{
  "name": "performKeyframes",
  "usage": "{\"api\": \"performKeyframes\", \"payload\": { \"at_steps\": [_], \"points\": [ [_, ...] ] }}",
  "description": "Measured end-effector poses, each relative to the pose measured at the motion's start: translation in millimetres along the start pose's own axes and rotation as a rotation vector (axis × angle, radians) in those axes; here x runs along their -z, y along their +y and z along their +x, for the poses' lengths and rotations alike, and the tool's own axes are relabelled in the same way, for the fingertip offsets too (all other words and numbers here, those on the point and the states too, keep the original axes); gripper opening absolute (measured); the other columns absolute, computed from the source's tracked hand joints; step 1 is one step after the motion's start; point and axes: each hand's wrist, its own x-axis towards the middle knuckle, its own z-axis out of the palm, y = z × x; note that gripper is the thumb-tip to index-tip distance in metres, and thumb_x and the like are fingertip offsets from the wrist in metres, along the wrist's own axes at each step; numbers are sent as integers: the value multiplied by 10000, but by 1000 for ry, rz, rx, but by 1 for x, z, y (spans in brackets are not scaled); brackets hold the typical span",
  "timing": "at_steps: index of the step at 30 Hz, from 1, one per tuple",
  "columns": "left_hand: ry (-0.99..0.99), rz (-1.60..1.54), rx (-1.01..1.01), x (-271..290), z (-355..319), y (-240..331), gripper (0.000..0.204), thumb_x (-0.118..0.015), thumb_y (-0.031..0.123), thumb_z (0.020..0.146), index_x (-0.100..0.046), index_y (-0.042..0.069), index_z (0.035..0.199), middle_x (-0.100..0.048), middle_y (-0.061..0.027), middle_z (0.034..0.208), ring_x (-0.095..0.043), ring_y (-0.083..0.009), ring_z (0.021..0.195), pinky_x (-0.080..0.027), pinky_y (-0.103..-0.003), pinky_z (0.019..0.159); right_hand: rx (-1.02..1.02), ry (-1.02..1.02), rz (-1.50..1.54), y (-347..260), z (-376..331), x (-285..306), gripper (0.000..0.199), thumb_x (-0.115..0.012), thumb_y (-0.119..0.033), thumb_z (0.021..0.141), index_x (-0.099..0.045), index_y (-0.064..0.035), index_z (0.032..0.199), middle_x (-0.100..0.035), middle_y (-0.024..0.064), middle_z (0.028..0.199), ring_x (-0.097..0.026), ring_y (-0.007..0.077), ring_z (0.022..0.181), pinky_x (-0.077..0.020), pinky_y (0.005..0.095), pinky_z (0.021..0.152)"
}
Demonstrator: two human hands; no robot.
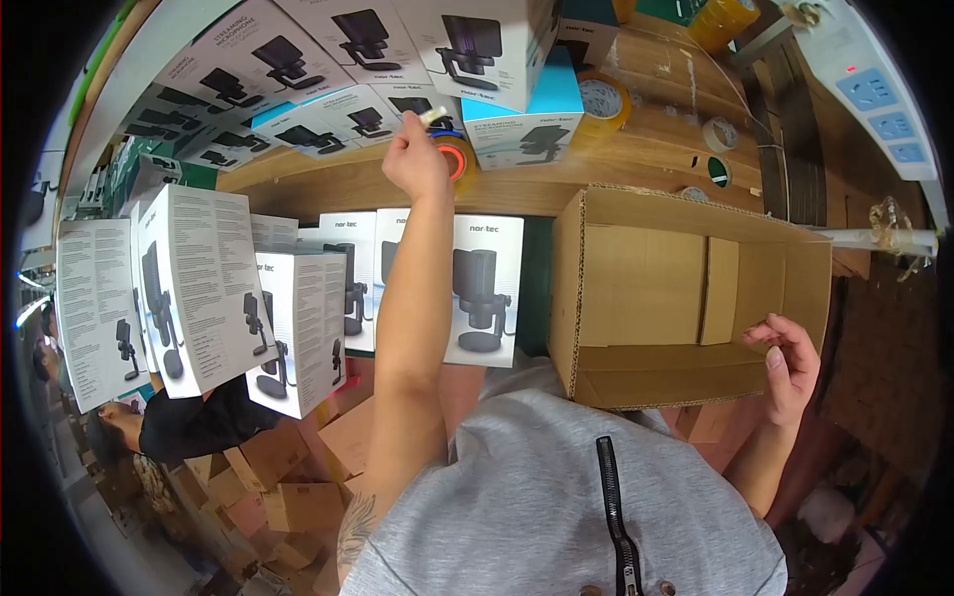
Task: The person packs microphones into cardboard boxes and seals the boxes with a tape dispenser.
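My left hand (415,161) reaches over the wooden shelf, closed in a pinch on a small pale stick-like piece (434,116) whose kind I cannot make out. Close beside that hand lies a tape roll with an orange-red core (454,159). Before me, to the right, is an open brown cardboard carton (651,288); its visible inside holds nothing. At its near right side hovers my right hand (790,370), fingers loosely bent and apart, with nothing seen in it. White microphone boxes (489,288) stand left of the carton, some partly hidden behind my left forearm.
More microphone boxes (477,50) are stacked on the shelf (537,189), one with a blue top (532,109). Clear tape rolls (601,104) lie farther right. A white power strip (874,104) is at upper right. Brown cartons (298,505) and another person's dark sleeve (204,422) show lower left.
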Motion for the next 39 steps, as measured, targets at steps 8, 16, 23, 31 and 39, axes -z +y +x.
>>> {"api": "performKeyframes", "payload": {
  "at_steps": [8, 16, 23, 31, 39],
  "points": [
    [-267, 243, -18, 58, 56, -7, 108, -652, 72, 882, -690, -8, 822, -649, -27, 718, -578, -91, 641, -459, -238, 592, 34, -75, -44, -9, 15, 7, 376, -581, -98, 919, -537, 74, 1250, -650, 151, 1054, -616, 226, 979, -475, 371, 918],
    [-77, 326, -11, 97, 95, 13, 135, -670, 81, 848, -710, -15, 934, -690, -39, 823, -596, -104, 684, -454, -236, 610, 58, -143, -54, -12, 25, 0, 360, -570, -91, 925, -541, 75, 1243, -652, 153, 1042, -619, 222, 969, -479, 362, 909],
    [-217, 168, -124, 150, -14, 43, 226, -658, 186, 919, -690, -26, 989, -676, -43, 820, -578, -90, 684, -448, -220, 631, 37, -270, -102, -23, 46, -5, 274, -564, -115, 926, -622, 64, 1125, -665, 131, 905, -631, 189, 822, -499, 323, 762],
    [289, 71, -141, 291, -173, -54, 263, -606, 161, 961, -583, 6, 1172, -597, -13, 975, -542, -71, 821, -415, -197, 677, 90, -1001, -474, -61, 170, -196, 698, -694, -439, 845, -479, -26, 1365, -579, 147, 1262, -546, 244, 1176, -448, 371, 992],
    [415, -233, -11, 245, -131, -90, 576, -614, 293, 956, -369, -1, 1387, -486, -96, 1329, -491, -204, 1165, -389, -356, 995, -491, -1145, -1199, 65, 222, -358, 1211, -598, -782, 722, -31, -107, 1553, -308, 245, 1506, -520, 392, 1217, -512, 564, 844]
  ]
}}
